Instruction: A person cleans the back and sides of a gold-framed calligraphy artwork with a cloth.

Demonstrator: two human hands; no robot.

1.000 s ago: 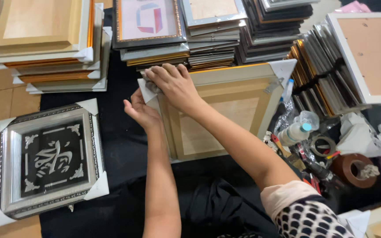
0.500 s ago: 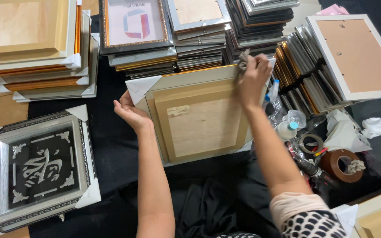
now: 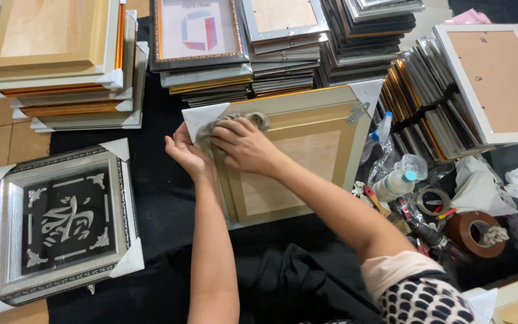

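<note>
The step in hand appears to be wiping the back of the gold frame (image 3: 295, 156), which lies face down on the black cloth (image 3: 157, 198) at the centre of the view. The right hand (image 3: 244, 144) presses a grey rag (image 3: 241, 120) flat against the frame's 10 o'clock corner, beside the white corner protector (image 3: 202, 117); its grip is closed loosely over the rag, fingers spread. The left hand (image 3: 187, 153) steadies the frame's 9 o'clock edge, fingers curled against it, holding nothing else. The next move likely calls for firm pressure on the rag while the left hand keeps the frame from sliding. A silver ornamental frame (image 3: 61, 222) lies at 8 o'clock, frame stacks (image 3: 289, 48) at 12 o'clock, and a spray bottle (image 3: 397, 180) and tape roll (image 3: 472, 231) at 3 o'clock. Compared with the frame half a second earlier, the right hand has moved from the 1 o'clock corner to the 10 o'clock corner; the left hand remains at the same edge.
</note>
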